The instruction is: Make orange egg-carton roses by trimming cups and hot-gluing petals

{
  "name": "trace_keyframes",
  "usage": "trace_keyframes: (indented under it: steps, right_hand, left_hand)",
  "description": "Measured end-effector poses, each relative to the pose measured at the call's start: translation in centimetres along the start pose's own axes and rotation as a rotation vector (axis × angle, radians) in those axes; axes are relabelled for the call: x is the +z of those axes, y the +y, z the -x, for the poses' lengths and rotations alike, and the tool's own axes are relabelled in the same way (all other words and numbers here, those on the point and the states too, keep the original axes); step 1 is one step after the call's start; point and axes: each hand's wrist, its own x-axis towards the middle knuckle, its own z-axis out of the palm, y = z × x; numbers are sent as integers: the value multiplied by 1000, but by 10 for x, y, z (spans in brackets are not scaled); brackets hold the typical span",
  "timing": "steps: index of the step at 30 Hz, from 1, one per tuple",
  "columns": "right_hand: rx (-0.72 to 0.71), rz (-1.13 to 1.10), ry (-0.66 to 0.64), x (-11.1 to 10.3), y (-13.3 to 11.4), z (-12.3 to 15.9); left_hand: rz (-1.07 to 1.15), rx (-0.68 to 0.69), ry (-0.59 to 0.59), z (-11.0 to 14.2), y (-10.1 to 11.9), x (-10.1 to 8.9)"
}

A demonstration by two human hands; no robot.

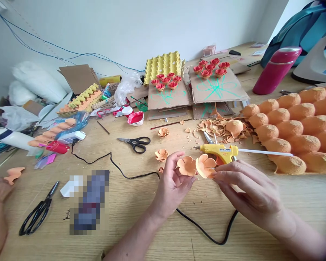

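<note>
My left hand is closed around an orange egg-carton flower, its cut petals spread toward me. Between the fingers of my right hand is a second egg-carton flower, tilted and close against the first one. Just beyond my hands lies a yellow hot glue gun with a white glue stick sticking out of its back. Loose orange flowers rest on the table left of my left hand, and another flower sits farther back.
Orange egg trays fill the right side, beside carton scraps. Black scissors and larger scissors lie to the left. Red flowers stand on cardboard behind. A black cord crosses the table. Another person's hand is at far left.
</note>
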Motion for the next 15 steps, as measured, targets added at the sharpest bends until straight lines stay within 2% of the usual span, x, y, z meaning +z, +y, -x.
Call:
trace_keyframes:
  steps: [5,15]
  right_hand:
    - [-67,48,-62,3,0,-2]
    - [-102,93,-139,4,1,-1]
  left_hand:
    - [-16,-51,-42,3,0,4]
    - [-33,-14,-36,5,-2,8]
